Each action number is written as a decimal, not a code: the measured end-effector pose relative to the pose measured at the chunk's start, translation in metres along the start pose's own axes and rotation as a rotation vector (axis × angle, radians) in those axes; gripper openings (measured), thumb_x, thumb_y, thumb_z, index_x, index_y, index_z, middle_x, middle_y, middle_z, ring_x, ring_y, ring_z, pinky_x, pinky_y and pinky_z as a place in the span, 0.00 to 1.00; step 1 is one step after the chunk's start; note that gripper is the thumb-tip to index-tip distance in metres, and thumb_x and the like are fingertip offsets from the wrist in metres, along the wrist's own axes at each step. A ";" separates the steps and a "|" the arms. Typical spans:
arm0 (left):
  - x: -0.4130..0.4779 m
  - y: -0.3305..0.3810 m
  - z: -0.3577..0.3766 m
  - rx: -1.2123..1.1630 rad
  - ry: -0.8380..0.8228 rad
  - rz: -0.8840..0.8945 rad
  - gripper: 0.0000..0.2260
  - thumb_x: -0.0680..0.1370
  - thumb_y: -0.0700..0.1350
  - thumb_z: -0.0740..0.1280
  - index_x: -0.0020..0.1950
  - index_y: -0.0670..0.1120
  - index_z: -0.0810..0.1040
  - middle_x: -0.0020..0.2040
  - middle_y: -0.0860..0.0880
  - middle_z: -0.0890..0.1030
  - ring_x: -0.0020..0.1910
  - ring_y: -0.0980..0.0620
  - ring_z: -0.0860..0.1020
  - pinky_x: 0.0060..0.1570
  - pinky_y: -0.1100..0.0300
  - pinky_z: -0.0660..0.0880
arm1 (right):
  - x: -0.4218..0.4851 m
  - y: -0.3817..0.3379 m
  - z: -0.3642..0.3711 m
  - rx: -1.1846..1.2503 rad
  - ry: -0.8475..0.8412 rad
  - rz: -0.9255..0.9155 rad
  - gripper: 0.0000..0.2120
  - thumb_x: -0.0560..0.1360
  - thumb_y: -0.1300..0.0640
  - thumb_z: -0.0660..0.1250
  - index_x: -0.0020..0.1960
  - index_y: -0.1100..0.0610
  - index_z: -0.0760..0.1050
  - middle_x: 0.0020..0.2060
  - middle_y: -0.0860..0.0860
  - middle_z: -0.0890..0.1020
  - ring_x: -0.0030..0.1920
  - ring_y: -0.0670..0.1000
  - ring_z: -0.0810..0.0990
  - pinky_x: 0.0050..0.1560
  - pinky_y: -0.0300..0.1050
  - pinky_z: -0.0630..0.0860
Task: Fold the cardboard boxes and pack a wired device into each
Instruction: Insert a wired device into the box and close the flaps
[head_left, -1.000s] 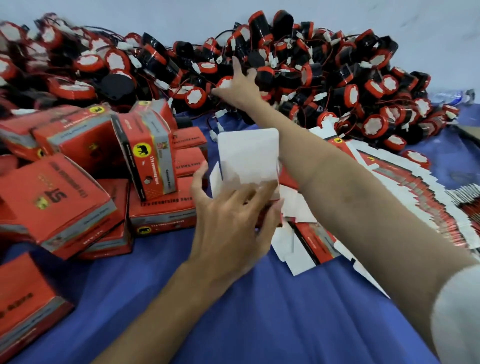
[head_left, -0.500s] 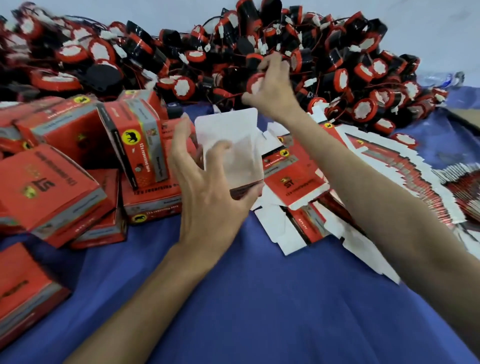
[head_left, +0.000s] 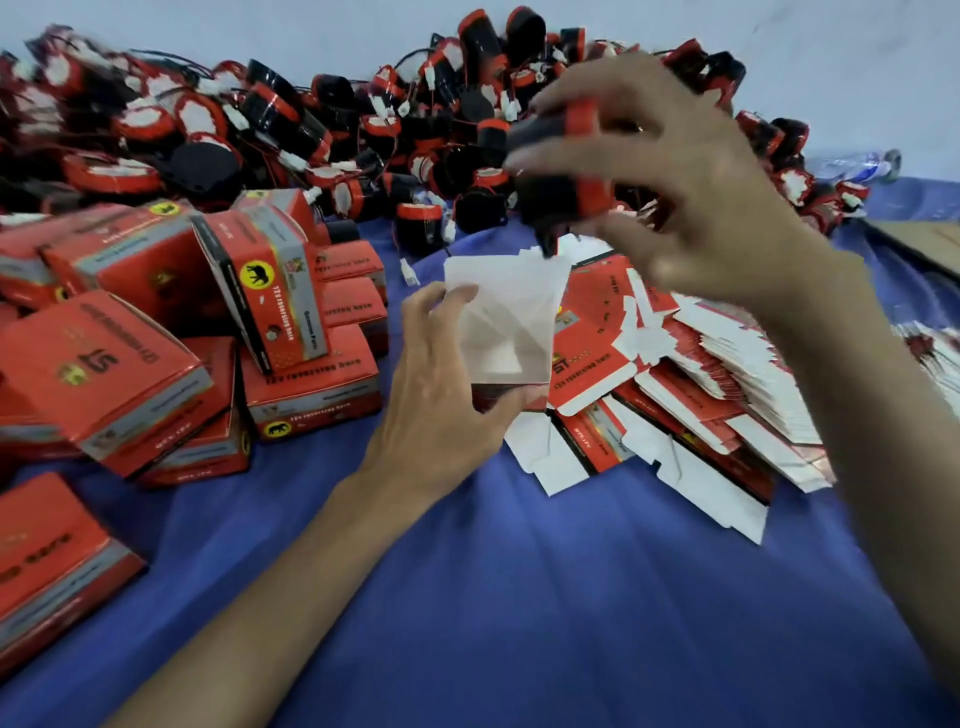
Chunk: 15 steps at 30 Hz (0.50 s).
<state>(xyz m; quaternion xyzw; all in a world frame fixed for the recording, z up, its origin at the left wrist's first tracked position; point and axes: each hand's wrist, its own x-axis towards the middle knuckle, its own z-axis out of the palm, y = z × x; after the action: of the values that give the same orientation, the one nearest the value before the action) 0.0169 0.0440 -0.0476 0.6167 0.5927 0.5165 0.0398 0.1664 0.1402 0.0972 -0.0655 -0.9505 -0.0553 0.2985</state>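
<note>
My left hand (head_left: 441, 395) grips an opened cardboard box (head_left: 511, 322) at the centre, its white inside facing me. Just above and right of the box mouth, my right hand (head_left: 691, 197) holds a black and red wired device (head_left: 566, 192); it is blurred by motion. A big heap of the same black and red wired devices (head_left: 311, 140) lies along the back of the table. Flat unfolded red and white box blanks (head_left: 691, 395) are fanned out to the right of the held box.
Closed red packed boxes (head_left: 114, 374) are stacked at the left, one more box (head_left: 47, 561) at the near left edge. A blue cloth (head_left: 519, 597) covers the table. A brown cardboard sheet (head_left: 924, 244) lies at the far right. A white wall stands behind the heap.
My right hand has drawn back from the heap with a device in it and now hovers over the box. My left hand has kept hold of the open box.
</note>
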 end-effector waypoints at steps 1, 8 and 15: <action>0.002 -0.001 -0.001 -0.039 0.011 0.002 0.38 0.64 0.50 0.80 0.68 0.44 0.65 0.64 0.50 0.63 0.62 0.59 0.65 0.57 0.75 0.62 | 0.001 -0.011 0.000 -0.028 -0.059 -0.068 0.21 0.72 0.70 0.64 0.64 0.58 0.76 0.63 0.64 0.72 0.65 0.62 0.71 0.67 0.51 0.68; 0.006 -0.007 -0.003 -0.205 0.169 -0.052 0.34 0.60 0.51 0.80 0.60 0.49 0.67 0.57 0.47 0.72 0.54 0.57 0.73 0.52 0.75 0.68 | 0.001 -0.049 0.043 0.052 -0.216 -0.039 0.26 0.74 0.66 0.69 0.69 0.70 0.65 0.61 0.66 0.74 0.62 0.63 0.74 0.63 0.55 0.71; 0.006 -0.011 -0.003 -0.180 0.125 -0.144 0.44 0.58 0.47 0.83 0.68 0.43 0.65 0.60 0.53 0.68 0.56 0.69 0.69 0.52 0.81 0.64 | 0.004 -0.043 0.061 -0.120 -0.372 0.248 0.32 0.75 0.47 0.69 0.74 0.55 0.64 0.64 0.55 0.75 0.61 0.58 0.75 0.56 0.52 0.72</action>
<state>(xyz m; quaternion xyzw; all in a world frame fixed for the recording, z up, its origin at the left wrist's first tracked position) 0.0058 0.0501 -0.0494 0.5332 0.5879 0.6009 0.0949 0.1222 0.1067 0.0470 -0.2088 -0.9688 -0.0615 0.1185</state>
